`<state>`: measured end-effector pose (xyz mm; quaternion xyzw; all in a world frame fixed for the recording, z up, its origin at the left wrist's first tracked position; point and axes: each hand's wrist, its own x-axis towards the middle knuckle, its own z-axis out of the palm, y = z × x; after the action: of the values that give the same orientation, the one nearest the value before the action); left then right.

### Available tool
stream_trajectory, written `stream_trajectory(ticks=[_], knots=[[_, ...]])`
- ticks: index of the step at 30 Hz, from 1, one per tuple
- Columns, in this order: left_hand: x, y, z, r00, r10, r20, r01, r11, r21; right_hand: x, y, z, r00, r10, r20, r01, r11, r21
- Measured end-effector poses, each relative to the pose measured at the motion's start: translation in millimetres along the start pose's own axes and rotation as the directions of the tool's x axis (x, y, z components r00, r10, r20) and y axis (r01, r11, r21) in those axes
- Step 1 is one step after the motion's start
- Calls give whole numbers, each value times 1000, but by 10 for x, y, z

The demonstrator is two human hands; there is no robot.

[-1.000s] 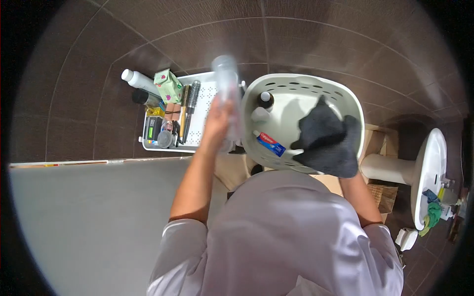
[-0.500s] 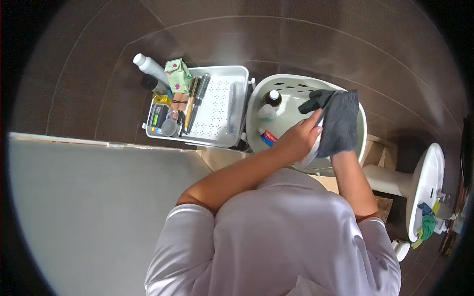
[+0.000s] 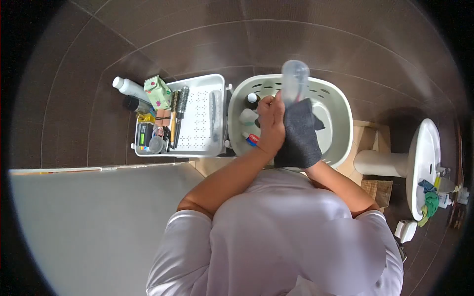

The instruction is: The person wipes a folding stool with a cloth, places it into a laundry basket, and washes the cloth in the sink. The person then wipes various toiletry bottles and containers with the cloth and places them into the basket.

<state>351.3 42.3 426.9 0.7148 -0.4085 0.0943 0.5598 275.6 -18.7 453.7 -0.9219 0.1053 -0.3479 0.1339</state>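
A clear plastic bottle (image 3: 295,79), blurred a little, sticks up above the rim of the white laundry basket (image 3: 344,106). My left hand (image 3: 271,126) is closed around its lower part. A dark grey cloth (image 3: 298,138) lies against the bottle and drapes over my right hand, so those fingers are hidden; just the right wrist (image 3: 316,168) shows below it. Inside the basket, near my left hand, are a dark bottle with a white cap (image 3: 253,98), a whitish translucent container (image 3: 248,117) and a red-and-blue toothpaste box (image 3: 252,139).
Left of the basket stands a white perforated tray (image 3: 197,140) with hairbrushes (image 3: 180,106), a green patterned box (image 3: 158,92) and a white bottle (image 3: 131,89). At right is a pedestal sink (image 3: 428,148) with green cloths (image 3: 430,202). A tiled wall rises behind.
The clear bottle has come into plain view, pointing up past the rim. My hands and the cloth have shifted left, and the whole view has moved slightly.
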Motion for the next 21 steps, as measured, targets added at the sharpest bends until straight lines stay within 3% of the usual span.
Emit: stream_trajectory(ticks=[2, 3, 4, 6, 7, 8, 9, 10, 11, 12, 13, 14, 15, 16, 17, 20, 21], knots=[[157, 110, -82, 951, -234, 205, 284, 920, -270, 105, 31, -54, 994, -37, 102, 31, 998, 59], [262, 197, -114, 942, -258, 215, 325, 864, -384, 156, -25, -96, 991, 122, 54, -132, 955, 267], [377, 241, -174, 940, -259, 223, 329, 864, -381, 167, -36, -169, 990, 130, 53, -140, 953, 268], [614, 230, -297, 809, -299, 507, 513, 779, -360, 126, -35, -292, 933, 1, 360, 27, 997, -73], [721, 197, -315, 821, -360, 444, 542, 734, -408, 65, -25, -280, 934, 9, 358, 20, 997, -77], [842, 176, -344, 823, -421, 381, 564, 688, -457, -23, -20, -232, 865, 0, 502, 125, 968, -216], [977, 155, -412, 863, -354, 361, 506, 604, -616, -99, -31, -217, 774, 21, 633, 242, 913, -328], [1098, 144, -453, 898, -292, 328, 435, 493, -753, -150, -30, -305, 777, 33, 628, 229, 915, -332], [1157, 91, -424, 896, -288, 338, 442, 492, -750, -203, 3, -457, 856, -24, 517, 2, 999, 44], [1196, 20, -385, 914, -281, 294, 407, 617, -673, -253, 61, -577, 924, -22, 383, -162, 883, 441], [1200, -57, -343, 930, -269, 250, 366, 729, -579, -310, 132, -641, 949, 22, 316, -131, 935, 330], [1113, -228, -265, 929, -269, 253, 368, 731, -575, -512, 375, -624, 959, -136, 250, 106, 986, 128], [953, -474, -155, 897, -196, 396, 371, 821, -434, -112, 94, -1091, 864, 151, 481, -149, 988, -43], [848, -617, -59, 831, -138, 538, 336, 896, -290, -537, 469, -944, 960, 151, 235, -146, 989, -40], [741, -571, 18, 802, -203, 561, 312, 944, -105, -426, 534, -1059, 985, 43, 164, -9, 979, -203], [343, -759, 293, 645, -431, 631, 282, 902, 327, -458, 626, -1454, 947, 187, 262, -123, 962, -244], [238, -854, 365, 645, -430, 632, 283, 903, 325, -477, 634, -1496, 947, 187, 263, -122, 961, -246]])
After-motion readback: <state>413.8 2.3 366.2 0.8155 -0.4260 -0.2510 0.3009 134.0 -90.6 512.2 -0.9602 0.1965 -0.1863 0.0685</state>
